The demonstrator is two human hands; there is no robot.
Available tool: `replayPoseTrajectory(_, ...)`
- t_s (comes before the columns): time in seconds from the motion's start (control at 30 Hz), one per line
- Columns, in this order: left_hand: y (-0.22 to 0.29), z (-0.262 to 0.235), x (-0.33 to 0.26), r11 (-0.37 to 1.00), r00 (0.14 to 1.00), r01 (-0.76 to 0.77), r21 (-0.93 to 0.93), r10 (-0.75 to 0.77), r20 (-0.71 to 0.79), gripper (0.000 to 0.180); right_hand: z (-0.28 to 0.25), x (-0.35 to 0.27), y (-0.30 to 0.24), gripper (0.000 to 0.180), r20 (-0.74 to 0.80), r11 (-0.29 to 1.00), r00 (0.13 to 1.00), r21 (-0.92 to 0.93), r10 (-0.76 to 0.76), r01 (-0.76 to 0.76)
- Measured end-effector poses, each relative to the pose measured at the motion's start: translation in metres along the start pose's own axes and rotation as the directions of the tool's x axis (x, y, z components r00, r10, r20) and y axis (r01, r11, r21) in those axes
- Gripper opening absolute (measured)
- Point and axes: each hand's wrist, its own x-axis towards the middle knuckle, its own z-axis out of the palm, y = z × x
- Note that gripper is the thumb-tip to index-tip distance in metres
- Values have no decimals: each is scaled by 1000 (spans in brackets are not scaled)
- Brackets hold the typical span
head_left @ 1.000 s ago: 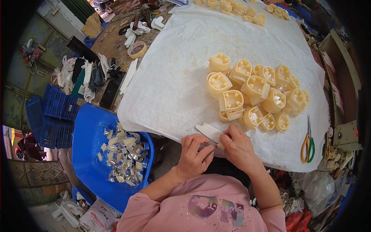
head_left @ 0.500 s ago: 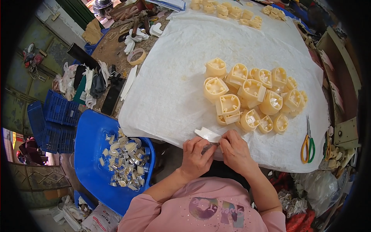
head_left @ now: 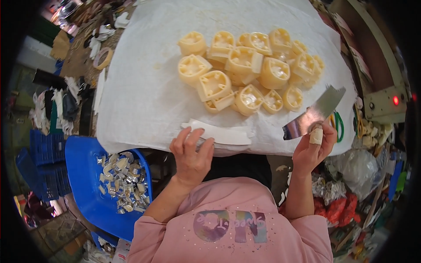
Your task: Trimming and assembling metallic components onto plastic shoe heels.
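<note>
Cream plastic parts (head_left: 245,70) crowd the white-covered desk (head_left: 144,87); a blue bin (head_left: 83,184) of metal scraps sits lower left. Left hand (head_left: 191,153) rests with fingers spread on the white strips (head_left: 221,133) at the desk edge. Right hand (head_left: 312,147) is raised, fingers pinching a shiny metal blade (head_left: 313,114) beside green scissors (head_left: 338,125).

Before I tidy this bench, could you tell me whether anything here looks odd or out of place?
Two things stand out. The right hand holds a shiny metal strip up off the white sheet, and one fingertip is wrapped in tape or a bandage. The cream plastic parts lie heaped at all angles. The left hand rests on white paper strips.
</note>
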Motion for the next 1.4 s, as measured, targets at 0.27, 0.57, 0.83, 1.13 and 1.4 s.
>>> replayPoseTrajectory(0.27,-7,3,7,987,995,10,-159,6,103,23,-11,-4,-8,25,286,939,949,-270,-134,213)
replayPoseTrajectory(0.57,30,-5,29,932,993,20,-362,25,118,22,5,-19,-11,21,512,764,823,-420,-247,490)
replayPoseTrajectory(0.83,61,20,46,-174,664,710,-683,-159,731,42,-4,-3,-3,26,494,854,868,-429,-50,293)
replayPoseTrajectory(1.13,61,23,51,-215,747,607,-765,-171,642,42,-6,33,50,27,254,554,966,-810,38,191)
replayPoseTrajectory(1.4,54,18,51,-323,730,593,-738,-172,661,40,-52,44,42,18,166,673,967,-740,191,-5)
